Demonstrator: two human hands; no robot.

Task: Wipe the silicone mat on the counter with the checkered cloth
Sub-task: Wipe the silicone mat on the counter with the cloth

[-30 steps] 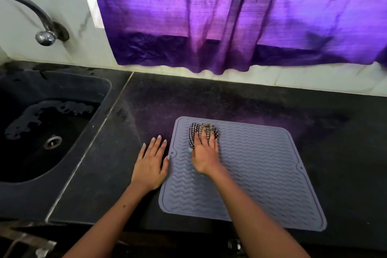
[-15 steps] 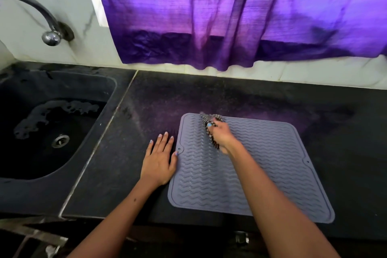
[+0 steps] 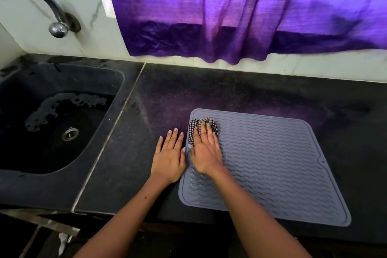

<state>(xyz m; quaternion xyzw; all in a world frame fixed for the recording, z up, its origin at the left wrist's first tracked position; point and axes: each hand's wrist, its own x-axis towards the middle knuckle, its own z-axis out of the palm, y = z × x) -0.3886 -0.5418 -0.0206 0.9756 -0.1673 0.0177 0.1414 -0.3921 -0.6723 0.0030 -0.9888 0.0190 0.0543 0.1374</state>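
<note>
We see the right hand [image 3: 206, 154] pressing flat, fingers straight, on the bunched checkered cloth [image 3: 202, 126] at the far left corner of the grey silicone mat [image 3: 272, 165]. Its grip is released, palm down on the fabric. The left hand [image 3: 168, 156] lies flat on the dark worktop [image 3: 129, 153], fingers spread, just beside the mat's left edge, grasping nothing. The sink [image 3: 52, 123] sits at the worktop's left end.
</note>
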